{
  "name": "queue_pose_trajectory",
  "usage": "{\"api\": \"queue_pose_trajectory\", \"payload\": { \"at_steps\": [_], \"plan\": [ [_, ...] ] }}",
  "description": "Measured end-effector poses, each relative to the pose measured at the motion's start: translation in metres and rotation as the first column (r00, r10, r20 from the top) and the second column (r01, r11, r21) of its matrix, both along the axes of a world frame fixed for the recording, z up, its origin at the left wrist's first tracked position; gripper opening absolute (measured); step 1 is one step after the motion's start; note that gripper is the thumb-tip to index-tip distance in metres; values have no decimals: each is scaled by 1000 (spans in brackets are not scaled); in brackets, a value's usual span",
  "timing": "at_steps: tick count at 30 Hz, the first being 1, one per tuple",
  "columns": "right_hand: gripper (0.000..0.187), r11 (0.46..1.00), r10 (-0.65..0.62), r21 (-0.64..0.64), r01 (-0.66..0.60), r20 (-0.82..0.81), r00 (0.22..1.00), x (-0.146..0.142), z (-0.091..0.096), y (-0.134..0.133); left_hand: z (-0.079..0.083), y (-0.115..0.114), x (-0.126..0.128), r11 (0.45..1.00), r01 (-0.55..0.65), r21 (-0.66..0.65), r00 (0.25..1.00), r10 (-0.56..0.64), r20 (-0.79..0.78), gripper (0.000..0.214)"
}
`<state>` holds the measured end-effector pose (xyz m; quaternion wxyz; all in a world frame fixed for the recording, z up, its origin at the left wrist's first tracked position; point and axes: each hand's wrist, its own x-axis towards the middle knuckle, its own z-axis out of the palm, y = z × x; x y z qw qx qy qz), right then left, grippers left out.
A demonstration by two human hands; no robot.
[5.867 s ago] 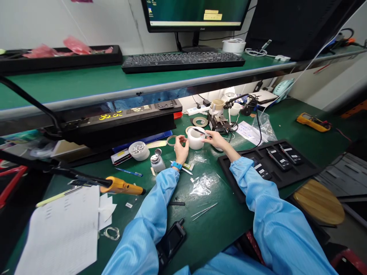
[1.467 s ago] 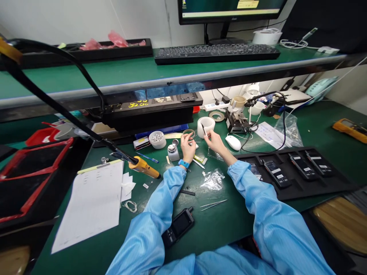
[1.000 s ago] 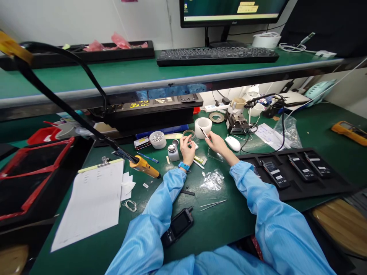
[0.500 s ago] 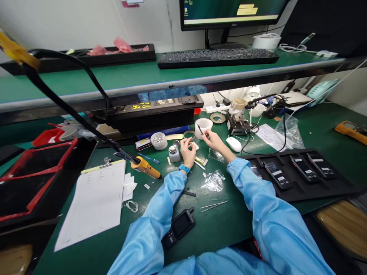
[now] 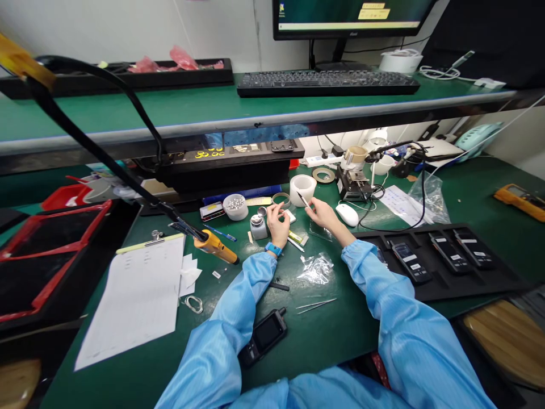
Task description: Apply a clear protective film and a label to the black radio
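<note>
My left hand (image 5: 277, 221) is raised over the green mat, fingertips pinched together on something too small to make out. My right hand (image 5: 322, 213) grips black tweezers (image 5: 303, 200), tips pointing up and left toward the left fingers. Just beyond both hands sits a white tape roll (image 5: 302, 186). A small metal-topped bottle (image 5: 258, 226) stands left of my left hand, beside a white cup of shiny bits (image 5: 235, 206). Both arms wear blue sleeves; a blue band is on my left wrist.
A black tray of handsets (image 5: 434, 257) lies at right. One handset (image 5: 264, 334), silver tweezers (image 5: 315, 305) and a clear bag (image 5: 315, 267) lie near me. A yellow-handled driver (image 5: 214, 245), clipboard (image 5: 136, 294), mouse (image 5: 348, 214) and a shelf edge overhead surround the spot.
The right hand left the top of the white tape roll and brought the tweezers back beside the left fingers; over the last second both hands shift only slightly. The view panned left.
</note>
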<state>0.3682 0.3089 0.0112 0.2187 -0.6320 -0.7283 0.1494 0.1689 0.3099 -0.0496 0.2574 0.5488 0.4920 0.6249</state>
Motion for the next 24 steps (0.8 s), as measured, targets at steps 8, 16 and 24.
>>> {"api": "queue_pose_trajectory", "payload": {
  "at_steps": [8, 16, 24],
  "plan": [
    [21, 1000, -12, -13, 12, 29, 1000, -2, 1, -5, 0, 1, -1, 1000, -1, -6, 1000, 1, -1, 38],
    [21, 1000, -13, -19, 14, 56, 998, -4, 0, -1, 0, 2, -2, 1000, 6, -23, 1000, -6, -2, 40],
    [22, 1000, -7, -28, 10, 109, 994, -8, -2, 9, 0, 2, -3, 999, 22, -27, 1000, -22, 9, 37]
  ]
}}
